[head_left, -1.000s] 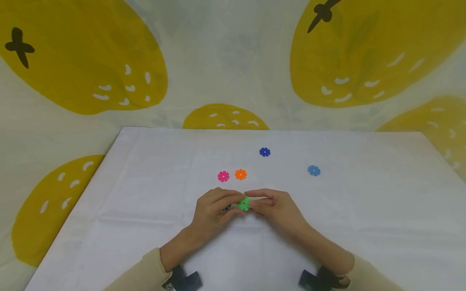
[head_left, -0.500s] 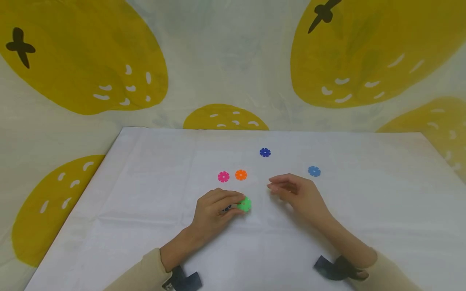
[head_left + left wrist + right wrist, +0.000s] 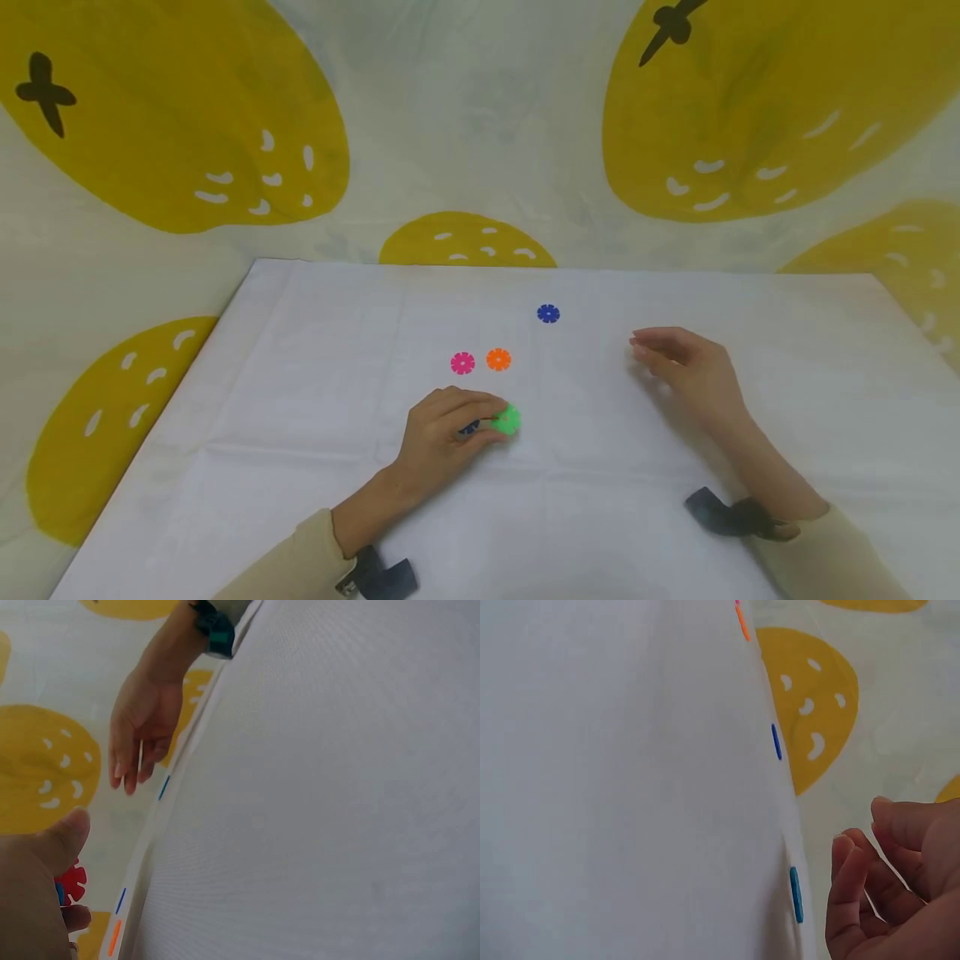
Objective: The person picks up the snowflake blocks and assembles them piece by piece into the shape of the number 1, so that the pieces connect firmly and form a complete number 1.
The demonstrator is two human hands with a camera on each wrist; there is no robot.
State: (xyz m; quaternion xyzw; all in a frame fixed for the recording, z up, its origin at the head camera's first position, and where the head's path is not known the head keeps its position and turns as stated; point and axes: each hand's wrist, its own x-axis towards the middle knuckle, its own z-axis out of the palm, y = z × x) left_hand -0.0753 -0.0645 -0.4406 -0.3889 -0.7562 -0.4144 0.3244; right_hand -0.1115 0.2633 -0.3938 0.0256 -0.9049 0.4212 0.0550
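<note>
The left hand point(image 3: 450, 429) pinches a green notched disc point(image 3: 508, 419) between thumb and fingers, with a dark blue piece point(image 3: 469, 427) partly visible under the fingers. In the left wrist view, a red notched piece point(image 3: 73, 882) and a bit of blue point(image 3: 60, 893) show behind that hand point(image 3: 34, 877). Off to the right, the right hand point(image 3: 693, 375) hovers with bent, parted fingers and nothing between them. A light blue disc point(image 3: 796, 895) lies on the cloth close to its fingers in the right wrist view; the head view hides this disc behind the hand.
Pink point(image 3: 462, 363) and orange point(image 3: 498, 359) discs lie side by side beyond the left hand. A dark blue disc point(image 3: 548, 313) lies farther back on the white-covered table point(image 3: 330, 333). Behind hangs a cloth with yellow fruit shapes point(image 3: 465, 242).
The right hand has let go of the green disc and moved right and away from the body, covering the light blue disc in the head view. The left hand has stayed put, holding the green disc.
</note>
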